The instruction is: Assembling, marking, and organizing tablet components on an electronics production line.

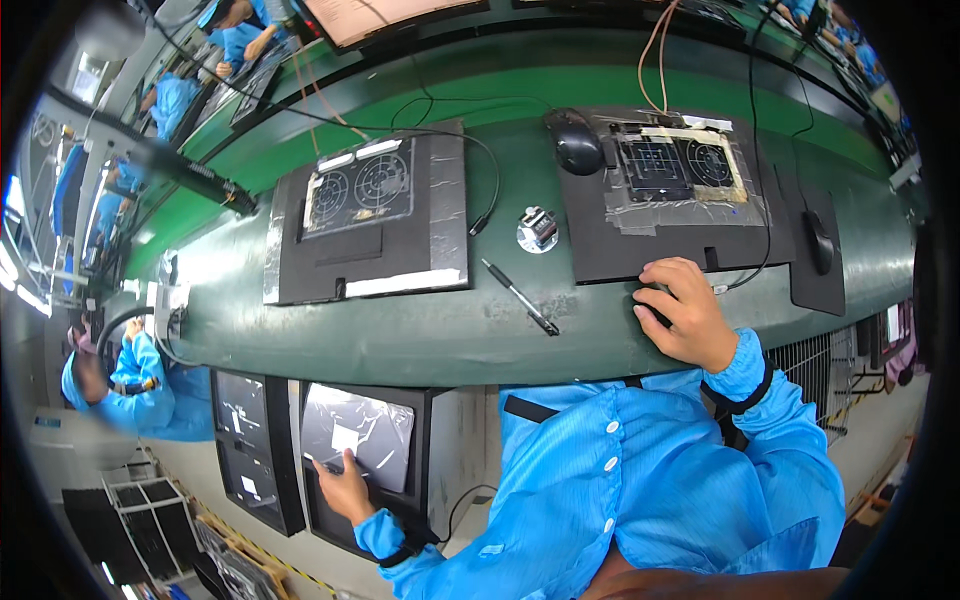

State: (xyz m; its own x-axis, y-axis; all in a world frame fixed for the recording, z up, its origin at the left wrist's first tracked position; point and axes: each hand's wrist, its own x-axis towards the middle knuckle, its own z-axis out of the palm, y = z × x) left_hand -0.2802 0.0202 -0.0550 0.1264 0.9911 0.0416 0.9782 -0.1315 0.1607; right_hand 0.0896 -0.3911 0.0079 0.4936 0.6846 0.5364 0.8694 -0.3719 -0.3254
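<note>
My left hand (345, 490) is down beside the bench, gripping the near edge of a dark flat panel (385, 425) in clear film with a white label. That panel lies tilted in a black open box (420, 440). On the bench, my right hand (690, 318) is closed, fingers curled, at the front edge of the right black foam fixture (680, 258). Something dark shows between its fingers, too hidden to name. A black cable with a white tag (722, 289) runs to that hand. A clear-cased panel with two round target patterns (680, 165) sits on this fixture.
A second foam fixture (290, 270) holds a similar panel (360, 188). Between the fixtures lie a pen (520, 297), a small metallic part (538, 230) and a cable plug (478, 226). Two mice (575, 142) are on the bench. Another black box (245, 440) stands lower left; co-workers sit farther left.
</note>
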